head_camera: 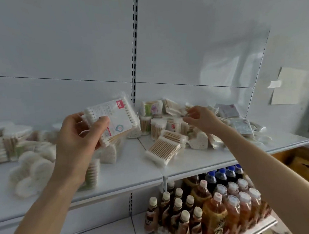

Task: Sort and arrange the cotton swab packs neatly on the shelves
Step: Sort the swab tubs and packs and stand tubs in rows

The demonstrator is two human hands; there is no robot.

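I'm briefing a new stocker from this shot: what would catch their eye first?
The left hand, raised at centre-left, holds a flat cotton swab pack with a red label. The right hand reaches toward the jumbled pile of packs on the right half of the shelf. Bottled drinks crowd the lower shelf.

Soft even light, pale sheen on the back panel [227, 59], blur lower left, wide-angle curvature at edges.

White metal shelving [202, 160] meets a pale wall [292, 29].

Cream-capped bottles [174, 210] stand near blue-capped bottles [222, 175]; a paper sheet [290, 86] sits on the right wall; cardboard box [303, 164] below.
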